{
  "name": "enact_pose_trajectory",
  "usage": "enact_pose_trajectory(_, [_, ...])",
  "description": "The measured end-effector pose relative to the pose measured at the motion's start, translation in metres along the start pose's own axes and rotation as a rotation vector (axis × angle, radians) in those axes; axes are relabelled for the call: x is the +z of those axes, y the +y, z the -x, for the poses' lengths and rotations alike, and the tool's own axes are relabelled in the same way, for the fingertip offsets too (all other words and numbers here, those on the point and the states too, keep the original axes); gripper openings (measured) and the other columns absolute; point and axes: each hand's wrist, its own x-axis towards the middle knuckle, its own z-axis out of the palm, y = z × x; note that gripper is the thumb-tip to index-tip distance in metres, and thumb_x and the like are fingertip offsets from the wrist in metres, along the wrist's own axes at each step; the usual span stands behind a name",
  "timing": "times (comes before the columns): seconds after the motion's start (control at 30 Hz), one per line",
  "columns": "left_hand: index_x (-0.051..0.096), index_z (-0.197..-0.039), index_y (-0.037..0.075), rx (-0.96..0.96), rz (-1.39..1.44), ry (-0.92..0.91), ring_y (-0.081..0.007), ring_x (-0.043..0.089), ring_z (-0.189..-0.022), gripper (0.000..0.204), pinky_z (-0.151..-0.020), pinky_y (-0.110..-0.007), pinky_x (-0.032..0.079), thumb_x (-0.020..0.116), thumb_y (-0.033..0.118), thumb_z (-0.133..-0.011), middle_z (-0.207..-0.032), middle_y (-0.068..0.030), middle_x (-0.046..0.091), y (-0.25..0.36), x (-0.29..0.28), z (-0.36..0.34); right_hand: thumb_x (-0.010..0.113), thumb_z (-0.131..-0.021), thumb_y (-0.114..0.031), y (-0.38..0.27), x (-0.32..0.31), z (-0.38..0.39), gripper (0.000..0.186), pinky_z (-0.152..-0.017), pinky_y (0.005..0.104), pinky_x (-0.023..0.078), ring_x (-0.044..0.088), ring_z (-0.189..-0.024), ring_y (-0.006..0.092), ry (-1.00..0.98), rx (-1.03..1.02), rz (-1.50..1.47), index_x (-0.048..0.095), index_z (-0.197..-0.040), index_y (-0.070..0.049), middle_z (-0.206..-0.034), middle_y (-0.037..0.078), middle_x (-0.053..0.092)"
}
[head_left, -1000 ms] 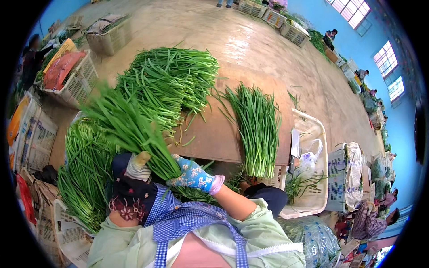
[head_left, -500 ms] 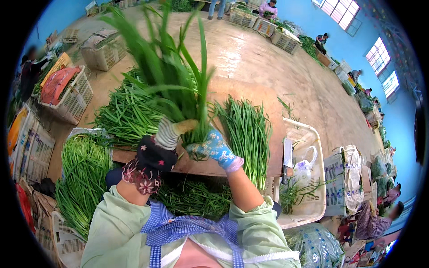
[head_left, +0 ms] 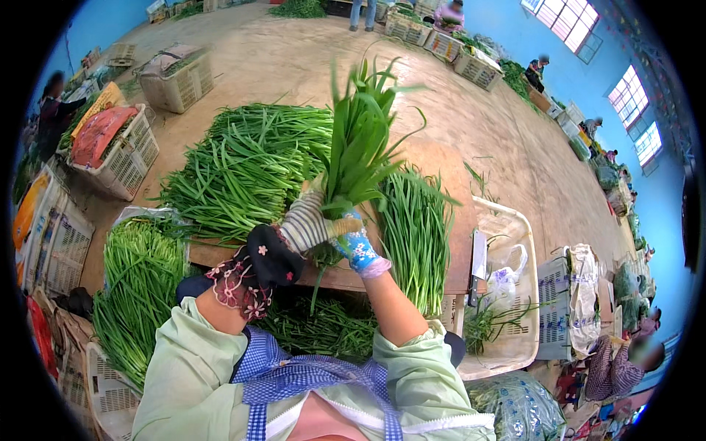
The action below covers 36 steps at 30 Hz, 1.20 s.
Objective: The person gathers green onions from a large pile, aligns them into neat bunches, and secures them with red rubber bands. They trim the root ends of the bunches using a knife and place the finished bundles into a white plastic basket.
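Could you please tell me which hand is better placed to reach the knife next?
Probably the right hand: it is nearer the knife, which lies to the right. The left hand is farther away. Both hold the bunch of greens, so the right would need to let go first.

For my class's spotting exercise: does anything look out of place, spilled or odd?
Mildly, yes: the left hand is gloved in stripes, the right hand in flowered blue, an odd pair. Loose leaves straggle in the white crate, unlike the aligned bundle on the board.
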Motion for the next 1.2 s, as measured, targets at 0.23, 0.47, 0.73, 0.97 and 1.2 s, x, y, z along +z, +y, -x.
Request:
enact_pose_trajectory(0.23, [0.033,-0.135,0.004,-0.063,0.599,-0.037,-0.0153,0.05,-0.111,0.071,-0.092,-0.031,0.044,0.07,-0.002,-0.074,-0.127,-0.0071,0.049,0.039,-0.022,0.074,0.066,-0.075,-0.013,-0.085,0.007,0.013,0.054,-0.089,0.0376,0.044,0.054,-0.106,0.0306,-0.091,-0.083,0.128,0.048,-0.125,-0.002,-0.117,0.016,0.055])
enact_pose_trajectory(0.47, [0.039,-0.127,0.003,-0.727,1.402,-0.053,-0.0244,0.057,-0.092,0.053,-0.082,-0.038,0.049,0.058,0.032,-0.087,-0.104,-0.0109,0.058,-0.048,-0.026,0.164,0.048,-0.078,-0.01,-0.115,0.033,0.049,0.041,-0.098,0.0407,0.035,0.055,-0.08,0.0196,-0.539,-0.651,0.885,0.053,-0.118,-0.013,-0.074,0.003,0.052])
enact_pose_trajectory(0.73, [0.052,-0.122,0.017,-0.854,1.558,0.214,-0.0199,0.058,-0.097,0.052,-0.082,-0.041,0.05,0.053,0.053,-0.085,-0.112,-0.0081,0.059,-0.154,0.033,0.233,0.049,-0.077,-0.015,-0.054,0.06,0.134,0.056,-0.109,0.0468,0.021,0.036,-0.129,0.0281,-0.693,-0.383,0.98,0.041,-0.133,-0.015,-0.135,0.01,0.042])
enact_pose_trajectory(0.97, [0.053,-0.122,0.011,-1.059,1.426,-0.184,-0.021,0.062,-0.09,0.064,-0.078,-0.038,0.052,0.06,0.057,-0.078,-0.109,-0.0079,0.063,-0.075,0.017,0.209,0.054,-0.071,0.003,-0.064,0.01,0.189,0.045,-0.096,0.0379,0.039,0.052,-0.112,0.031,0.198,0.269,0.53,0.057,-0.116,-0.005,-0.115,0.015,0.058])
enact_pose_trajectory(1.2, [0.056,-0.118,0.009,-1.031,1.064,-0.305,-0.0168,0.061,-0.092,0.047,-0.082,-0.033,0.05,0.063,0.04,-0.084,-0.105,-0.0054,0.064,-0.101,0.024,0.206,0.058,-0.087,-0.036,0.032,0.031,0.199,0.05,-0.097,0.0322,0.037,0.05,-0.111,0.0222,0.511,1.054,-0.502,0.052,-0.122,-0.001,-0.12,0.013,0.055])
